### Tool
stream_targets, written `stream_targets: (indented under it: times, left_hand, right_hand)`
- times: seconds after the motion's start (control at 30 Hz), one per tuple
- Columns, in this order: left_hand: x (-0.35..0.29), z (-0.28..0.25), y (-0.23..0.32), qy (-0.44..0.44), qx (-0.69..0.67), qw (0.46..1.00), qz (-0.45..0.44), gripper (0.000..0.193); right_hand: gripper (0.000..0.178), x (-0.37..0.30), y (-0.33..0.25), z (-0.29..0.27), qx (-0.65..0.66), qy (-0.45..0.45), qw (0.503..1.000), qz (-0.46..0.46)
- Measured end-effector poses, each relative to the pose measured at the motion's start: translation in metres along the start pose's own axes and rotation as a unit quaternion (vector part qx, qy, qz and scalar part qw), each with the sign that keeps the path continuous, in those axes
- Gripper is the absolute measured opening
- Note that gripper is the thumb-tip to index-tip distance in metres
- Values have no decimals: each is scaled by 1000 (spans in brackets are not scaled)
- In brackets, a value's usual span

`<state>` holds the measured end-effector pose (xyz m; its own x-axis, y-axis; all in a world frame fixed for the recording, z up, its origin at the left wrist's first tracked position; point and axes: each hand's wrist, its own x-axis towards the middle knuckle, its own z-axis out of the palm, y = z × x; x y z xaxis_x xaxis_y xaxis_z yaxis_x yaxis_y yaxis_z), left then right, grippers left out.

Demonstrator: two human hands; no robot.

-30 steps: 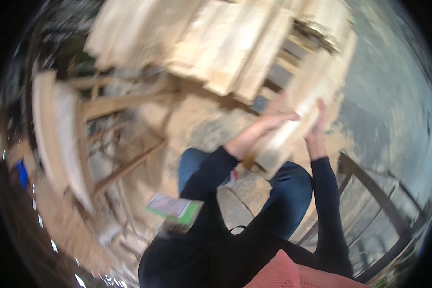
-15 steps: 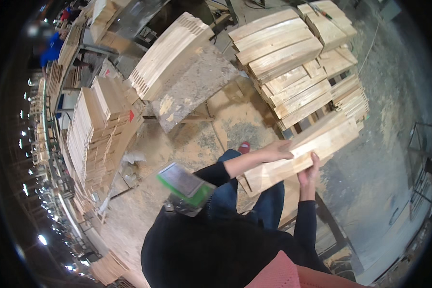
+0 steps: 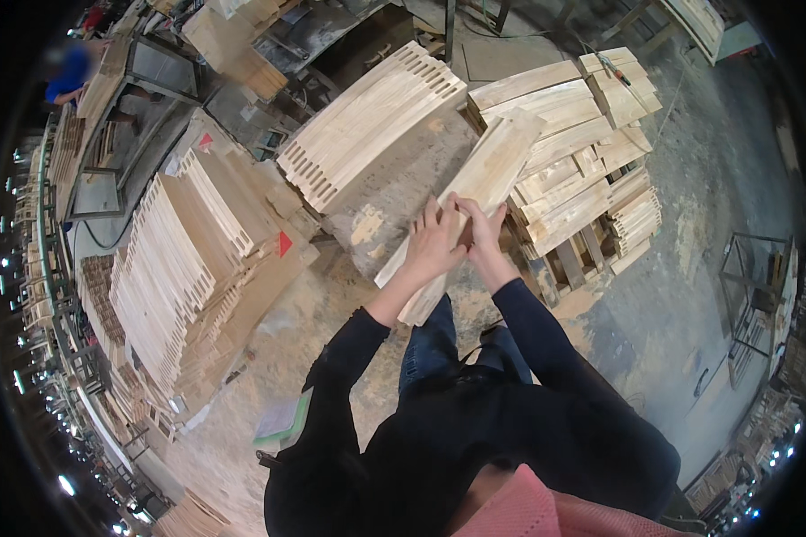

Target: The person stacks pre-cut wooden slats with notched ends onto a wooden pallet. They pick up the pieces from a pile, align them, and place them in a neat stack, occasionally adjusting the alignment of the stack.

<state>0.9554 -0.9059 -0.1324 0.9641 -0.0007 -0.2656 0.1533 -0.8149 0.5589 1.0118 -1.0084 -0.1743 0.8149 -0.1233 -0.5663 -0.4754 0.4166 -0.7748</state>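
A small bundle of pale wooden boards (image 3: 497, 161) slants in front of me, its far end over the pallet stack and its near end above my legs. My left hand (image 3: 434, 242) is closed on the boards from the left, fingers laid across the top face. Right beside it, my right hand (image 3: 482, 228) grips them along the right edge; part of its grip is hidden. Just left of the bundle is a worn grey tabletop (image 3: 403, 192). On it stands a row of slotted boards (image 3: 367, 121), packed tightly side by side.
To the right, more boards lie piled on a pallet (image 3: 569, 264), with a hand tool (image 3: 613, 70) on top. A tall stack of notched boards (image 3: 166, 277) with red markers stands at the left. A person in blue (image 3: 72, 72) is far left. A metal frame (image 3: 752, 277) stands far right.
The boards have swung from the right side to the middle, toward the grey tabletop, and now point more away from me. Both hands moved with them and now sit close together.
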Motion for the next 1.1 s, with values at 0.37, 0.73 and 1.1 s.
stream_targets:
  times: [0.37, 0.73, 1.1]
  left_hand:
    - [33, -24, -115, 73, 142, 979, -123, 103]
    - [2, -6, -165, 156, 46, 986, -24, 104]
    - [-70, -2, -199, 256, -129, 933, -220, 120]
  right_hand:
    - [128, 41, 52, 131, -258, 161, 949, 88]
    - [100, 125, 28, 56, -292, 100, 950, 39]
    - [72, 209, -18, 33, -355, 169, 918, -51]
